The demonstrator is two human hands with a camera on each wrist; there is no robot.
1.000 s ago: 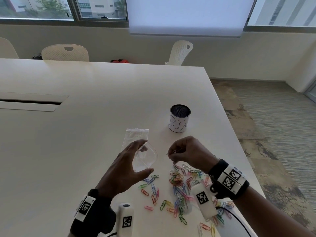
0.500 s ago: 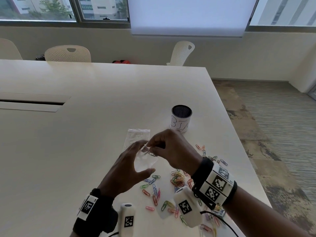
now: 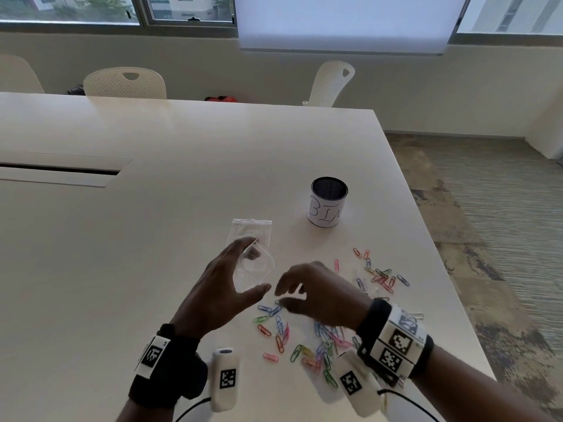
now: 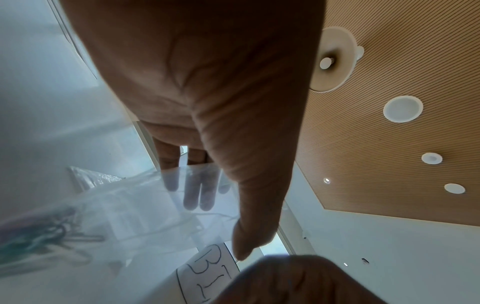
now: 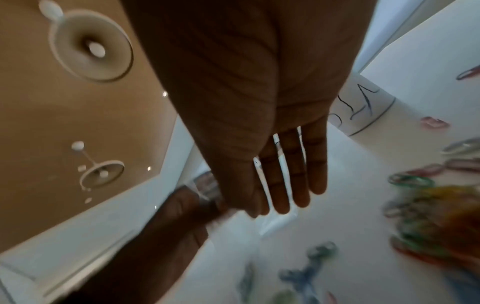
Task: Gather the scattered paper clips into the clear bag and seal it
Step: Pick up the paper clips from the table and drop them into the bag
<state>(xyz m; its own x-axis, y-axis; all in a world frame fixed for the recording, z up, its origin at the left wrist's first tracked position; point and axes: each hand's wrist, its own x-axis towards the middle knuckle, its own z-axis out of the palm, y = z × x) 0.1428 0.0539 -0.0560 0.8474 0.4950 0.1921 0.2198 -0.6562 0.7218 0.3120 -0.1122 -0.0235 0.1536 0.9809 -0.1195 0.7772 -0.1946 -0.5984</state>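
The clear bag (image 3: 254,269) sits in my left hand (image 3: 219,295), lifted off the white table (image 3: 122,239) with its mouth spread wide toward my right. My thumb (image 3: 253,292) presses the near lip and my fingers (image 3: 240,249) curl round the far side; in the left wrist view those fingers (image 4: 197,191) show through the plastic (image 4: 135,209), and a few dark clips (image 4: 44,236) lie blurred inside at about 8 o'clock.

My right hand (image 3: 316,295) hovers just beside the bag's mouth at its 3 o'clock, palm down, motion-blurred. The right wrist view shows the fingers (image 5: 291,174) nearly straight and held together, the thumb (image 5: 233,185) alongside, with nothing visible between them. Its wrist is bent, forearm coming in from 5 o'clock; the left forearm comes in from 7 o'clock.

Most paper clips (image 3: 307,342) are scattered on the table below both hands, at 5 to 6 o'clock from the bag. A smaller cluster (image 3: 377,272) lies beyond my right hand at its 2 o'clock.

A second clear bag (image 3: 251,231) lies flat on the table at 12 o'clock from the held one. A mesh cup (image 3: 328,205) with a handwritten paper label stands upright at 1 o'clock, well apart from both clusters.
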